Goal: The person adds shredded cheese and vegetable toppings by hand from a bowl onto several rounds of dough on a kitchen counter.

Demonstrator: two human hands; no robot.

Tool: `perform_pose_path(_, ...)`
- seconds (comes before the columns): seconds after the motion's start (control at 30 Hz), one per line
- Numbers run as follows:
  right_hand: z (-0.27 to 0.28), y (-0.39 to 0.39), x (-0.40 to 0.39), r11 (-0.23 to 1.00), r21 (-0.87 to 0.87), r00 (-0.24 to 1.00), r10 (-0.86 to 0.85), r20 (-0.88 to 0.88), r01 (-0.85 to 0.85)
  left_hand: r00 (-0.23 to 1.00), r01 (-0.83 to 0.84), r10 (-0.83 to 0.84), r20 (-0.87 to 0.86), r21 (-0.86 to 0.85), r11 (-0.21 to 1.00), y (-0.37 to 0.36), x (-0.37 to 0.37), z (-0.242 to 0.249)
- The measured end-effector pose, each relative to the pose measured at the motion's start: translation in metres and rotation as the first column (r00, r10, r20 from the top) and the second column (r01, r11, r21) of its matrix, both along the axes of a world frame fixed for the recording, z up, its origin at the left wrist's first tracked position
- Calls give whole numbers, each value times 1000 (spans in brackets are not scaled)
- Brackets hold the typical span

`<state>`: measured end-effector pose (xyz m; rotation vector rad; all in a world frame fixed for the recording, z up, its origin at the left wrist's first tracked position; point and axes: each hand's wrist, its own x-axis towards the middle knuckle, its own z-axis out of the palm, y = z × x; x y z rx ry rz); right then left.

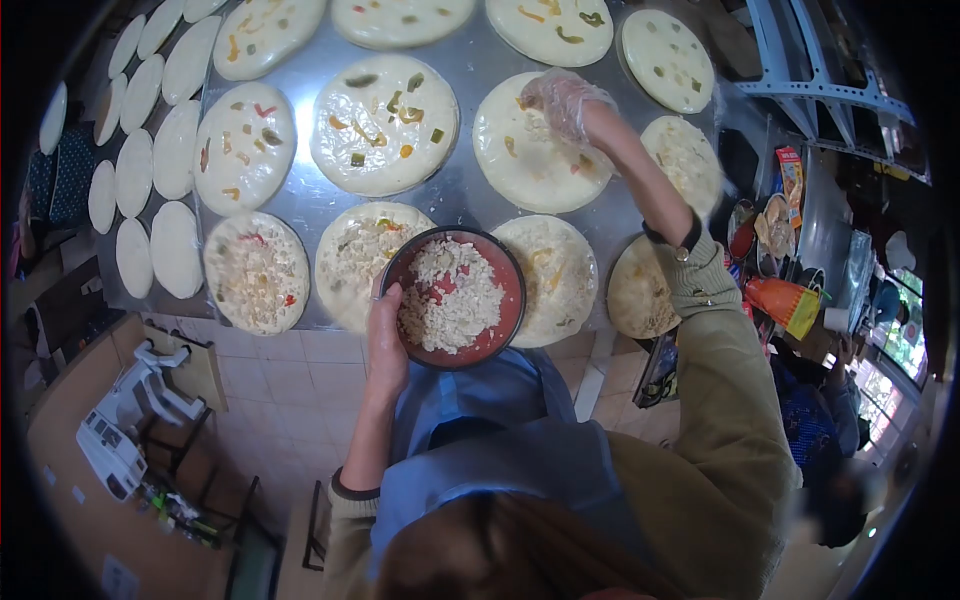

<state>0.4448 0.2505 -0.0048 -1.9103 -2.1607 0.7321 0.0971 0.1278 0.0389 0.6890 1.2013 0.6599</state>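
Note:
A red bowl with a dark rim (512,290) holds pale crumbly bits (452,300). My left hand (388,335) has its fingers wrapped round the bowl's left side. Covered by a clear plastic glove, my right hand (568,103) is over the upper part of a dough round (500,150) dotted with colored pieces; its fingertips point down and what they hold, if anything, is hidden. Crumbs cover the rounds nearest me, such as the one at the lower left (255,275) and the one right of the bowl (550,300).
More dough rounds (385,125) stand in rows on the metal table (300,185), with plain ones (175,250) at the left. A blue metal rack (800,95) and packages with an orange container (775,298) are at the right. People are beyond. A white machine (110,450) is lower left.

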Motion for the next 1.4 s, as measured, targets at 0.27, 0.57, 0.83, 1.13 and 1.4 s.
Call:
perform_pose_path(0.27, -19, -25, -33, 996, 91, 999, 21, -37, -17, 999, -27, 27, -21, 0, 1000, 1, -2, 1)
perform_pose_path(0.57, -4, -71, -37, 982, 184, 981, -8, -194, 44, 999, 8, -8, 39, 2, 1000, 5, 1, 3)
perform_pose_path(0.83, 38, -95, -17, 960, 262, 993, -84, -76, 102, 1000, 5, -7, 16, 68, 998, 12, 11, -10)
perform_pose_path(1.13, 122, -116, -84, 981, -111, 986, 148, -79, -156, 996, 89, -86, -24, 192, 977, 23, 48, 17)
perform_pose_path(1.4, 52, -173, -126, 954, -193, 963, 191, -191, -227, 988, 118, -89, -123, 249, 961, 12, 62, 8)
